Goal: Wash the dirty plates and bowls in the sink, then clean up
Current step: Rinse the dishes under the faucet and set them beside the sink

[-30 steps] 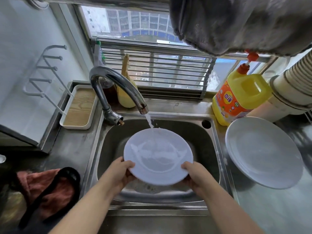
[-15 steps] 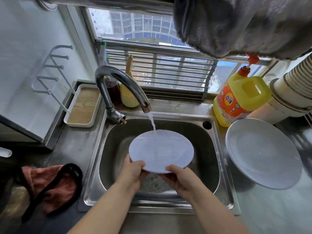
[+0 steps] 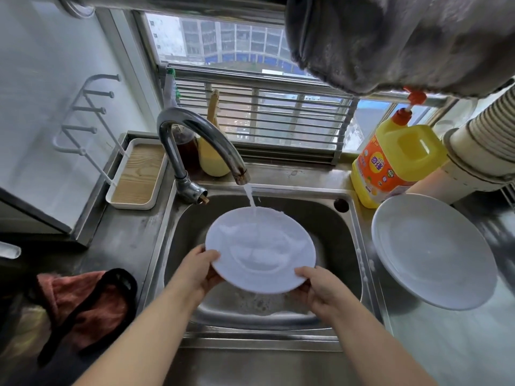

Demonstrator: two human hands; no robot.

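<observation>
White and smooth, a round shallow plate (image 3: 260, 249) is held over the middle of the steel sink (image 3: 359, 263), tilted so its face shows. The left hand (image 3: 196, 270) grips its near-left rim, thumb curled over the top edge and fingers hidden beneath. The right hand (image 3: 324, 291) grips the near-right rim the same way, thumb lying along the edge. Between the two grips the plate's glossy face carries a thin sheet of water with rippled, foamy streaks.

Just beyond the grips, at the plate's far rim, a narrow stream of water (image 3: 250, 197) lands from the curved metal tap (image 3: 200, 140), whose spout tip looks rusty and dull. Below the held plate, the basin floor is brushed metal, wet and speckled with suds.

To the right of the right hand, apart from it, a second white plate (image 3: 433, 252) lies on the steel counter, broad and round, overhanging the sink's edge. Behind that plate stands a yellow plastic detergent jug (image 3: 398, 160) with an orange label and a red pump top, and beside it a ribbed stack of pale cups (image 3: 485, 140).

To the left of the left hand, a reddish terry cloth (image 3: 86, 299) with a black strap sits crumpled on the counter. Farther back on that side is a white rectangular tray (image 3: 138, 174) with a wood-grain base, holding a white wire rack. A grey fuzzy cloth (image 3: 390, 40) hangs overhead.
</observation>
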